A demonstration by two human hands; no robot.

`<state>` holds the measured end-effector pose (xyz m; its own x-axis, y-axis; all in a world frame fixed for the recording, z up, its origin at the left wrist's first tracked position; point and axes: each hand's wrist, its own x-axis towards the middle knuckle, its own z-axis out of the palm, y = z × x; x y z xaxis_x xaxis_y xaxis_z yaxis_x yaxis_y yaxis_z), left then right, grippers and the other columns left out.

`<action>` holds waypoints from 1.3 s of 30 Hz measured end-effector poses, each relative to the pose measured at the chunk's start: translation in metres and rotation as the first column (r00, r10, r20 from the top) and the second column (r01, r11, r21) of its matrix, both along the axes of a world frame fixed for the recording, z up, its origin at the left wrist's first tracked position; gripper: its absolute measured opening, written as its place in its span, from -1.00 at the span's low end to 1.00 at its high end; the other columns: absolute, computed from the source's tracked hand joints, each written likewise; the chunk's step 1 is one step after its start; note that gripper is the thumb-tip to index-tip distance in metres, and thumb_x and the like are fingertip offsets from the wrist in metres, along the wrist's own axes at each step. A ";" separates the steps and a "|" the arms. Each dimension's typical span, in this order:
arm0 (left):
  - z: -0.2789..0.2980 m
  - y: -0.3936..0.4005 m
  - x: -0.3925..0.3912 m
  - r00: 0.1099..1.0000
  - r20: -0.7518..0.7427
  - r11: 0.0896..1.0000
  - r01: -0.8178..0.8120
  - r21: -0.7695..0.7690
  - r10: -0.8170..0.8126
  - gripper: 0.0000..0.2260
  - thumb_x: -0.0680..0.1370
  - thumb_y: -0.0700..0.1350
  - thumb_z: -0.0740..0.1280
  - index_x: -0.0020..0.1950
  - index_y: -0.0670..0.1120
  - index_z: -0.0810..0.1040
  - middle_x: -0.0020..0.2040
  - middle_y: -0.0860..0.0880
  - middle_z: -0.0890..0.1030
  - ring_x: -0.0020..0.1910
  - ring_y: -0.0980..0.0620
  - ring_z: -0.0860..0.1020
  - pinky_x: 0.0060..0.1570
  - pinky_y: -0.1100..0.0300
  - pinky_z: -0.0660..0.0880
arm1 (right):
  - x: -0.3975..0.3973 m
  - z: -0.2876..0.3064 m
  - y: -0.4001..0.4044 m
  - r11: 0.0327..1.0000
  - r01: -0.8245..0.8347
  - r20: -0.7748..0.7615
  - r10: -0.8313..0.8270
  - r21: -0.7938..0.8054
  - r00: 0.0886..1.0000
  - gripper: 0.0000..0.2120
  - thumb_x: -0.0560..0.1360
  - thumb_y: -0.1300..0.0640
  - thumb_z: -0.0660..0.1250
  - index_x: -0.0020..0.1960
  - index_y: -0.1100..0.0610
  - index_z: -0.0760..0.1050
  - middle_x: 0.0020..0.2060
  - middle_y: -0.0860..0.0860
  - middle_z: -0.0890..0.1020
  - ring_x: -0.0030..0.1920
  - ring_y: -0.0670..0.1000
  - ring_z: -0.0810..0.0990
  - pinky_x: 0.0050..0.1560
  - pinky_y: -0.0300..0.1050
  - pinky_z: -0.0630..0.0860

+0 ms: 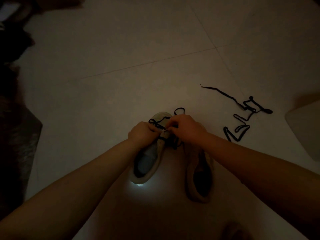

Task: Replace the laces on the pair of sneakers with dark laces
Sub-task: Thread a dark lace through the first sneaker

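Note:
Two pale sneakers stand side by side on the tiled floor in dim light. The left sneaker has a dark lace partly threaded through its eyelets, with a loop lying past the toe. My left hand is curled over the left side of that sneaker's lacing and grips the lace. My right hand reaches across from the right and pinches the lace over the tongue. The right sneaker stands beneath my right wrist; its lacing is hidden. A second dark lace lies loose in a tangle on the floor to the right.
A pale flat object lies at the right edge. Dark fabric or a mat runs along the left edge, with dark clutter at the top left. A bright spot of light falls on the floor behind the left sneaker's heel.

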<state>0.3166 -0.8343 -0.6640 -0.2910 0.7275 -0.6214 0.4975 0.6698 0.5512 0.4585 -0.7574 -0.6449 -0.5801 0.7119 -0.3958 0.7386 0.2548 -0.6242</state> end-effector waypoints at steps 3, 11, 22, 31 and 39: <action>-0.002 0.002 0.002 0.999 -0.018 0.999 -0.034 -0.037 0.034 -0.67 0.37 0.12 0.37 0.06 0.03 0.66 0.10 -0.05 0.64 0.10 -0.07 0.57 0.17 0.00 0.47 | 0.001 -0.001 -0.001 1.000 0.014 0.003 -0.014 -0.006 1.000 -0.81 0.50 0.29 0.27 0.08 0.15 0.53 0.03 0.08 0.59 0.05 0.04 0.56 -0.08 -0.20 0.46; -0.004 0.005 0.006 0.971 -0.219 0.994 0.081 -0.066 -0.094 -0.77 0.49 0.17 0.31 0.08 0.16 0.62 0.13 0.01 0.60 0.14 -0.07 0.53 0.22 0.04 0.39 | 0.003 -0.001 -0.009 1.000 -0.009 0.009 0.009 0.001 1.000 -0.84 0.51 0.27 0.28 0.08 0.16 0.50 0.00 0.08 0.59 -0.02 0.01 0.55 -0.22 -0.25 0.43; -0.010 -0.004 0.009 0.985 -0.160 0.974 0.102 0.201 -0.070 -0.83 0.54 -0.06 0.32 -0.03 -0.11 0.65 -0.05 -0.12 0.62 -0.07 -0.10 0.57 -0.15 0.17 0.44 | -0.008 -0.020 -0.025 0.984 0.172 -0.094 -0.176 -0.051 0.980 -0.85 0.49 0.12 0.35 -0.01 0.18 0.49 -0.08 0.04 0.52 -0.05 0.00 0.50 0.00 -0.08 0.49; 0.000 -0.006 -0.006 0.967 0.111 0.948 -0.247 0.203 0.228 -0.88 0.53 -0.31 0.19 -0.18 -0.16 0.44 -0.19 -0.14 0.50 -0.25 -0.03 0.46 -0.26 0.22 0.34 | -0.017 -0.024 -0.026 0.965 0.256 0.103 -0.249 -0.058 0.963 -0.57 0.42 -0.15 0.35 0.08 0.14 0.35 -0.09 0.02 0.47 -0.07 0.06 0.48 -0.21 -0.12 0.36; 0.019 -0.022 -0.071 0.270 0.693 0.543 -0.814 -0.207 0.669 -0.67 0.59 -0.31 -0.02 -0.35 -0.14 0.32 -0.57 -0.01 0.41 -0.56 0.10 0.48 -0.55 0.30 0.49 | -0.009 -0.024 -0.022 0.976 0.217 0.152 -0.211 -0.026 0.966 -0.48 0.41 -0.20 0.32 0.18 0.14 0.34 -0.08 0.02 0.50 -0.06 0.08 0.52 -0.13 -0.04 0.46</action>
<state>0.2460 -0.8568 -0.6446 -0.3508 0.5161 -0.7814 -0.6947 0.4161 0.5868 0.4494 -0.7792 -0.6689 -0.3486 0.7941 -0.4979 0.8579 0.0565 -0.5106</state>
